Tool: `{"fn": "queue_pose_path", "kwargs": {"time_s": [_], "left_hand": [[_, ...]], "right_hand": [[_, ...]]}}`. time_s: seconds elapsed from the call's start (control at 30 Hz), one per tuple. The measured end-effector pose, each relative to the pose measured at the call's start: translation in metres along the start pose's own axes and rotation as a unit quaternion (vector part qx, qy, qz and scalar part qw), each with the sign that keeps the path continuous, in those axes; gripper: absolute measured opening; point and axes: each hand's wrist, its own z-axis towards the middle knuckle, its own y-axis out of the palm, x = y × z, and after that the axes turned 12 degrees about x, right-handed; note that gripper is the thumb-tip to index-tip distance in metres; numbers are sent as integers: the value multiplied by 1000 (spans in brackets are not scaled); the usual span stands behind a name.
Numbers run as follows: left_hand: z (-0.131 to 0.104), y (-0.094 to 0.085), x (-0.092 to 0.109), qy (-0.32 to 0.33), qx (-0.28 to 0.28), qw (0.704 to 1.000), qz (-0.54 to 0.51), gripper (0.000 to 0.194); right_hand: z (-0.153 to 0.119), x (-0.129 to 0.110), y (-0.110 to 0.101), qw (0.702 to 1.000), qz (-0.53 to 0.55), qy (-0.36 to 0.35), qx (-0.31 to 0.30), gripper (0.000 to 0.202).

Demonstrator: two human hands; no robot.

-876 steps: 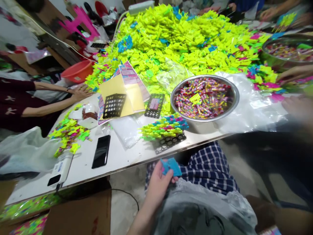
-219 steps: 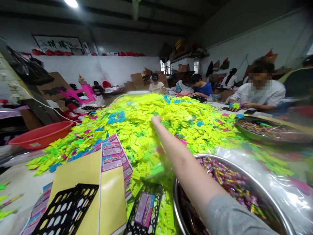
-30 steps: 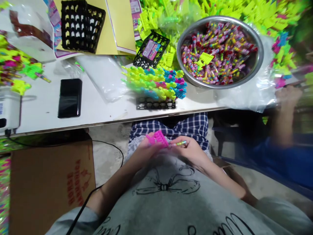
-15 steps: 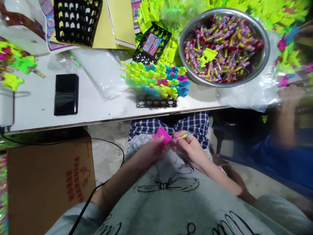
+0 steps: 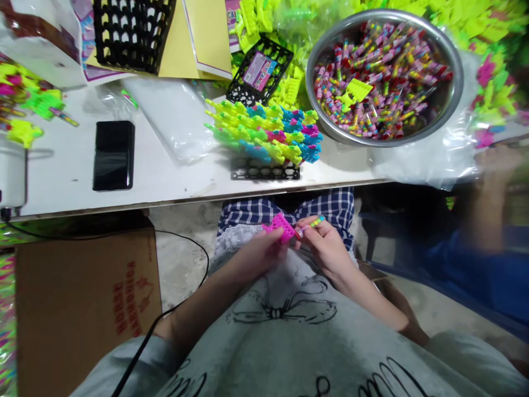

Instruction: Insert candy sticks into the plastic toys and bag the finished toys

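The left hand has its fingers closed around the pink toy, and the right hand pinches the tube between thumb and fingertips. The coloured end of the tube points away from the toy, the red end is at the toy's edge; whether it has gone inside, I cannot tell. Straight ahead of the fingers, on the table, a black rack bears bright figures, and behind it lies a labelled rack. Ahead and to the right of the fingers is the bowl, full of other tubes; ahead to the left are a plastic bag and, farther, the phone. The table edge runs across in front of the fingers, well apart from them. Below the fingers are the checked trousers; toward the body, the shirt is near. Leftward, past the forearm, there is open floor, then a box; rightward, well apart, a co-worker's blurred arm limits the room.
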Motion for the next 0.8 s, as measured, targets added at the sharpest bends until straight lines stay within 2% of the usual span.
{"fn": "queue_pose_path", "kwargs": {"time_s": [0.07,0.17,0.23,0.33,0.53,0.7,0.8], "left_hand": [[5,-1,-2,-8,-21,999,-26,17],[19,1,-6,-54,-93,993,-46,22],[33,6,-8,-100,-144,982,-64,29],[56,20,-6,-145,-190,967,-88,34],[83,51,5,-143,-242,956,-83,23],[91,66,9,-152,-258,951,-79,23],[88,72,10,-141,-260,951,-86,21]], "right_hand": [[3,-1,-2,1000,-15,-11,1,25],[10,-5,-9,998,-34,-42,14,23],[16,-10,-14,997,-40,-61,19,22],[28,-18,-23,996,-45,-79,24,22],[56,-27,-42,992,-48,-115,28,29],[66,-30,-47,983,-62,-164,54,28],[62,-35,-44,970,-113,-202,70,29]]}}
